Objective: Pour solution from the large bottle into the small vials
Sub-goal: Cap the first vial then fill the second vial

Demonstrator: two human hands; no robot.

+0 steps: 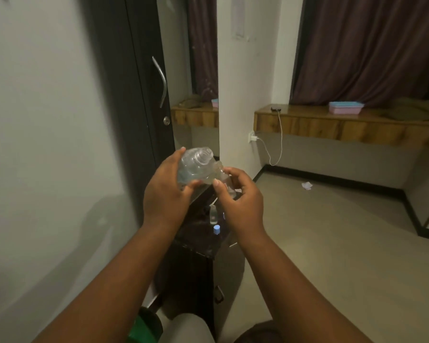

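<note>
My left hand [167,191] grips the large clear bottle [195,164] around its body, the open threaded neck pointing up and away. My right hand [238,196] pinches a small clear vial [222,174] with a red-marked label, held right beside the bottle. Both are raised above a small dark table [196,241]. On the table stand another clear vial [213,215] and a small blue cap [216,229].
A dark wardrobe door [139,95] with a metal handle stands close on the left. The white wall is further left. A wooden ledge [332,125] with a pink and blue box runs along the back right under curtains. A charger cable hangs from a wall socket.
</note>
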